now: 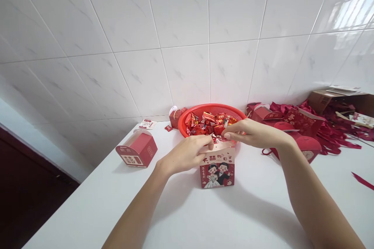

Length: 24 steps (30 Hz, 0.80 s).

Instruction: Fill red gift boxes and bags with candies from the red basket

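Note:
A small red and cream candy box (217, 173) with a cartoon bride and groom on its front stands upright before me. My left hand (188, 151) grips the box's upper left edge, fingers curled over the top. Above the box's right side is my right hand (254, 132), its thumb and fingers pinched together at the near rim of the red basket (182, 124). What is between those fingertips, if anything, I cannot make out. Red-wrapped candies (204, 124) fill the basket behind the box. The inside of the box is hidden from view.
A red box (138, 149) stands at the left, near a printed card (148, 124). Another box (175, 116) is beside the basket. Several red boxes (306, 148) and ribbons (327, 140) are piled at right, by a cardboard carton (320, 99). A tiled wall (187, 74) backs the white table (175, 218).

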Each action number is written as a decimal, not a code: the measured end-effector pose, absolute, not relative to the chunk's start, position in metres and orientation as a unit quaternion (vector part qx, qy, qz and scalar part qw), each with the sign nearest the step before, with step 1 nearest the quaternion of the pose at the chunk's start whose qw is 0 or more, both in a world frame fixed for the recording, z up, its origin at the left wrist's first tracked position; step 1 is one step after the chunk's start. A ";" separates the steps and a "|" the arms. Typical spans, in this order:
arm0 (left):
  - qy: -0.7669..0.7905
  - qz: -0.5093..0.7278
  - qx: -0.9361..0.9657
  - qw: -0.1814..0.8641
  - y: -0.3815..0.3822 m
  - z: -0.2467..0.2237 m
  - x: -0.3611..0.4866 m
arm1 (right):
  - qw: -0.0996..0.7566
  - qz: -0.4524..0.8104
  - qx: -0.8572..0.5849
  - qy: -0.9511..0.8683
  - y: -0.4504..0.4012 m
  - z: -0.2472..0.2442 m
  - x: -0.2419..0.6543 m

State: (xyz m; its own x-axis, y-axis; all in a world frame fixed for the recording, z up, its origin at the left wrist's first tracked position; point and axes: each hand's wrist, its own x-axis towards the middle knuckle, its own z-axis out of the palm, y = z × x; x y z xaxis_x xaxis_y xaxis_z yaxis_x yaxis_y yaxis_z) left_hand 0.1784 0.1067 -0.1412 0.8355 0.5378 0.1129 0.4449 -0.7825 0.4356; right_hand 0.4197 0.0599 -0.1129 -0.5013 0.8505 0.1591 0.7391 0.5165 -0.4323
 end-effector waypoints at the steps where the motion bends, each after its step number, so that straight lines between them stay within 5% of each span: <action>1: 0.254 0.115 0.940 0.198 0.107 -0.141 0.179 | 0.162 0.168 -0.467 -0.853 0.061 -0.114 0.420; 9: 0.278 0.120 0.915 0.268 0.104 -0.141 0.181 | 0.105 0.234 -0.504 -0.825 0.061 -0.116 0.413; 16: 0.270 0.123 0.932 0.207 0.105 -0.145 0.186 | 0.028 0.173 -0.550 -0.817 0.059 -0.117 0.405; 24: 0.277 0.126 0.905 0.297 0.110 -0.145 0.179 | 0.003 0.101 -0.579 -0.809 0.064 -0.122 0.395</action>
State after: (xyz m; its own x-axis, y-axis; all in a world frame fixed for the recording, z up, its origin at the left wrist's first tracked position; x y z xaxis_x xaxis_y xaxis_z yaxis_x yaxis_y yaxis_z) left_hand 0.1793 0.1102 -0.1450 0.8146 0.5765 0.0631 0.4270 -0.6697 0.6076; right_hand 0.3954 0.0639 -0.1220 -0.3298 0.9374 -0.1117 0.9361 0.3093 -0.1677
